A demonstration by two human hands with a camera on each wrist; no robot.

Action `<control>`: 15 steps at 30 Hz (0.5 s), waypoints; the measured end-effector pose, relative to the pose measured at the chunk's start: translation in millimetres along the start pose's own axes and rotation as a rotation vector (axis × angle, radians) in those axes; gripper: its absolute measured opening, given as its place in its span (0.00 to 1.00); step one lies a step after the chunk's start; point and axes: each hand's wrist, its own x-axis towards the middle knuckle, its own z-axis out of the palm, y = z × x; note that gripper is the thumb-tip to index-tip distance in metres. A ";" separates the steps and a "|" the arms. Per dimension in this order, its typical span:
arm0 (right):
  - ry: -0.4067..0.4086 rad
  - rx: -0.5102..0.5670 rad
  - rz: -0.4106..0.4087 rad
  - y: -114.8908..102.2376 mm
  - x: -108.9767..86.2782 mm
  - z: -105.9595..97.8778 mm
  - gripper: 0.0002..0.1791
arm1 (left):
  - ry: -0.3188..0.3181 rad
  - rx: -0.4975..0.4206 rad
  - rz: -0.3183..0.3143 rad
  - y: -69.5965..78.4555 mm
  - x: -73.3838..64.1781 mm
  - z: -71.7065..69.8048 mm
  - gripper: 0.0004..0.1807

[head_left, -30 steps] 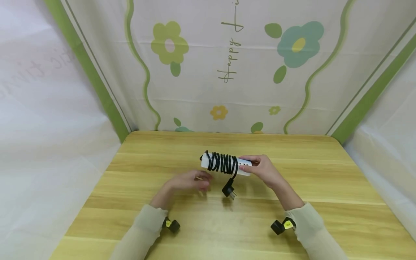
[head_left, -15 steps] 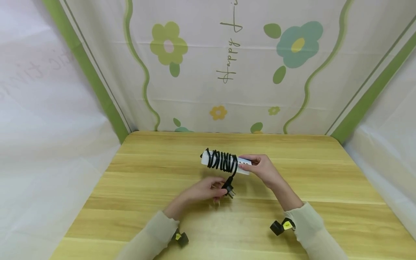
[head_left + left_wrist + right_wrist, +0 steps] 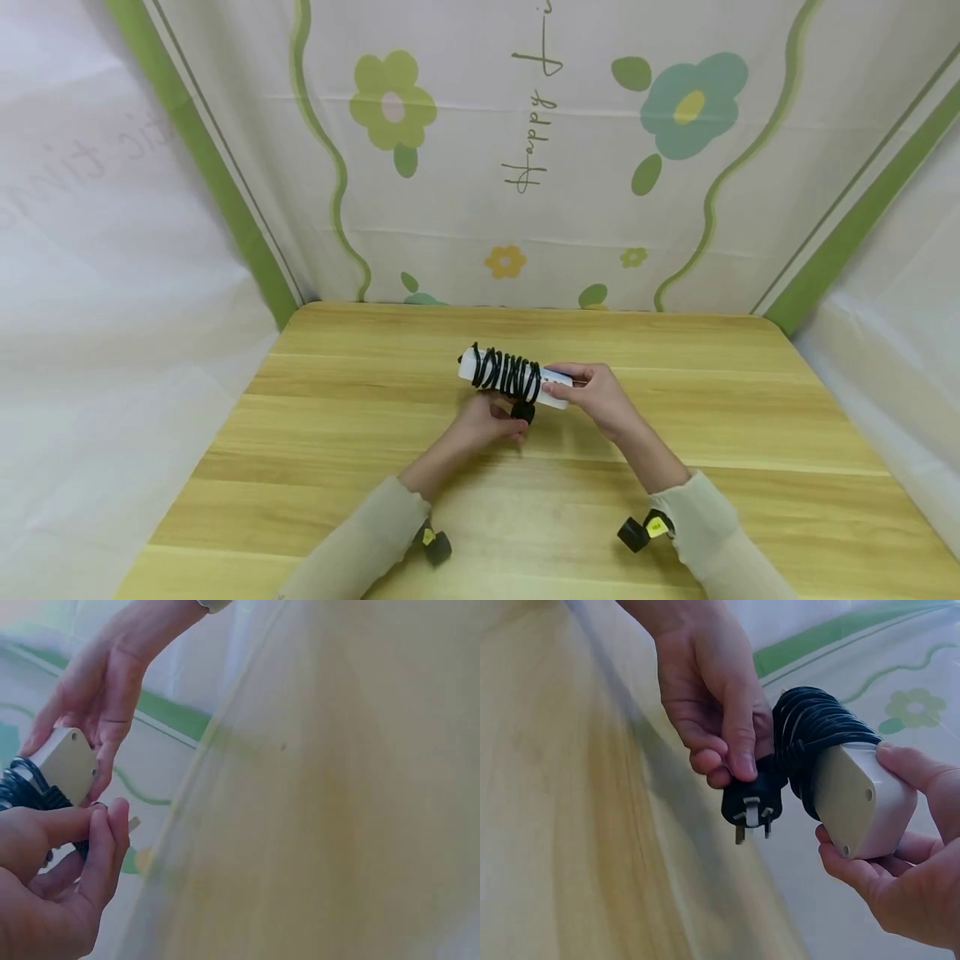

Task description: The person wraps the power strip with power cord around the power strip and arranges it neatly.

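Observation:
A white power strip [image 3: 556, 389] is held above the table, with its black cord [image 3: 508, 373] wound round it in several turns. My right hand [image 3: 606, 403] grips the strip's right end, thumb on one face and fingers on the other. Below the coils, my left hand [image 3: 480, 423] pinches the black plug [image 3: 522, 412] between thumb and fingers. In the right wrist view the metal prongs of the plug [image 3: 751, 806] point away from the left hand. The left wrist view shows the plug mostly hidden behind the fingers [image 3: 105, 855].
The wooden table [image 3: 675, 375] spreads under both hands. A white cloth [image 3: 465, 167] printed with flowers hangs behind its far edge, and white sheets [image 3: 135, 292] stand at the sides. Each wrist carries a small black camera [image 3: 633, 534].
My left hand has come in from the left, taken hold of the dangling plug and raised it toward the coils. The right hand keeps its grip on the power strip, shifting slightly left.

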 end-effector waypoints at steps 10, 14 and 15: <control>-0.049 -0.113 0.031 18.2 3.7 14.6 0.31 | -0.069 -0.474 -0.119 -19.4 7.1 -0.4 0.36; -0.054 -0.155 -0.020 23.1 5.1 18.6 0.30 | -0.168 -0.588 -0.147 -24.9 0.2 -10.0 0.37; -0.061 -0.165 -0.028 24.1 4.9 19.0 0.30 | -0.200 -0.596 -0.158 -25.9 -3.2 -13.9 0.36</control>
